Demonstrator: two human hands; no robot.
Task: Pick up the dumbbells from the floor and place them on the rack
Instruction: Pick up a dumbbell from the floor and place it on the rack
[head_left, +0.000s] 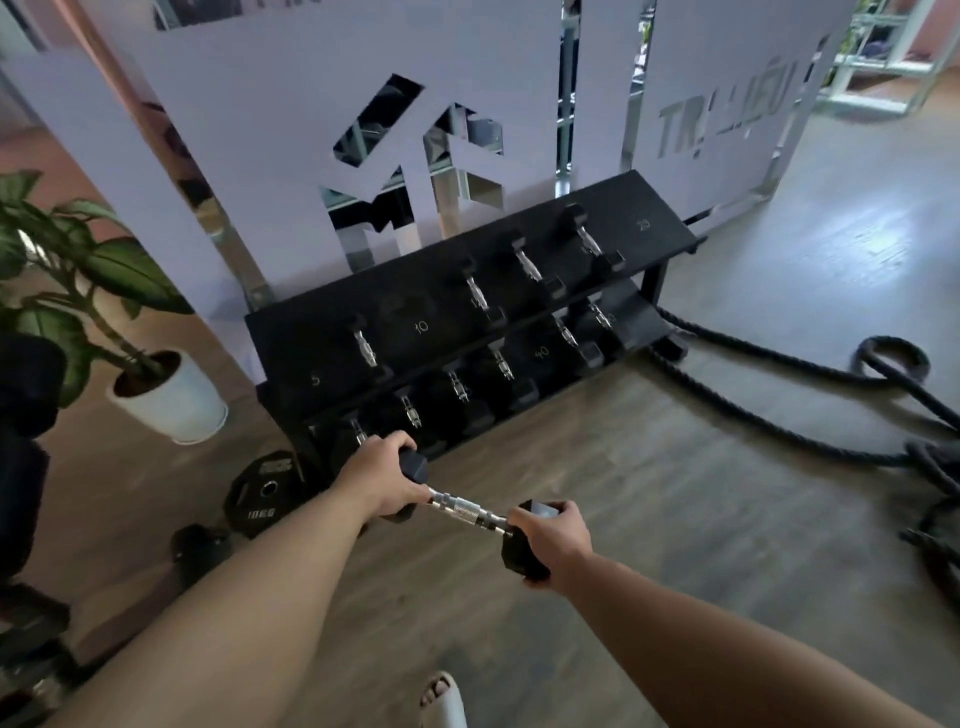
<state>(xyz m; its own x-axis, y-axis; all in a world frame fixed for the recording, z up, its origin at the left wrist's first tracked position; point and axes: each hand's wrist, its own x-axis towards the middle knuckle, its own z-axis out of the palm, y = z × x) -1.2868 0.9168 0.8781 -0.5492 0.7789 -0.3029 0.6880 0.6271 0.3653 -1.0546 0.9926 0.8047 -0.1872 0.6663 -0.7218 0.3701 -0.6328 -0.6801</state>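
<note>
Here, dumbbell (468, 510) held level before rack (457, 332), left hand (382, 480) gripping one head, right hand (553, 540) the other

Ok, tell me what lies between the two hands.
In the head view, only the dumbbell's knurled chrome handle spans between the left hand and the right hand; each hand grips one black hex head.
</note>
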